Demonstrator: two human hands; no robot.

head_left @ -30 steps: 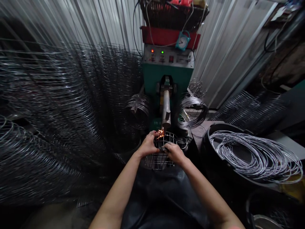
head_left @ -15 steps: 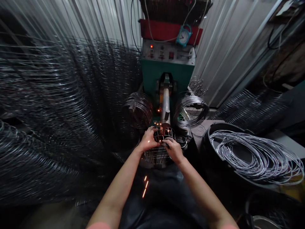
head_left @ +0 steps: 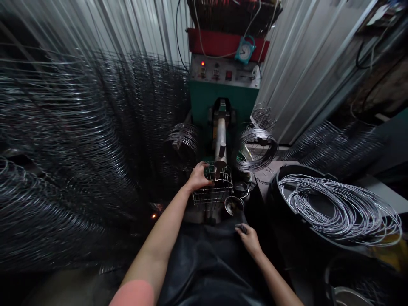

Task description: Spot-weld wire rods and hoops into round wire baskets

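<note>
A small wire basket (head_left: 208, 196) sits under the tip of the spot welder's round metal arm (head_left: 221, 138). My left hand (head_left: 198, 177) grips the basket's upper left side, thumb and fingers around the wires. My right hand (head_left: 250, 239) is off the basket, lower and to the right, above my dark apron (head_left: 210, 255). Its fingers are closed on a small dark piece, too small to make out. Between that hand and the basket stands a small metal bowl (head_left: 234, 205), its contents unclear.
The green welder (head_left: 204, 95) stands ahead, with a blue clock (head_left: 245, 50) hanging on it. Wire-ring bundles hang left (head_left: 181, 140) and right (head_left: 259, 148) of the arm. Tall stacks of wire frames (head_left: 79, 119) fill the left. A black tub (head_left: 287, 204) holds wire hoops (head_left: 338, 208) at right.
My right hand has left the basket and moved down and right toward my lap. My left hand stays on the basket. The sparks at the welding tip are gone, with one glow low at left.
</note>
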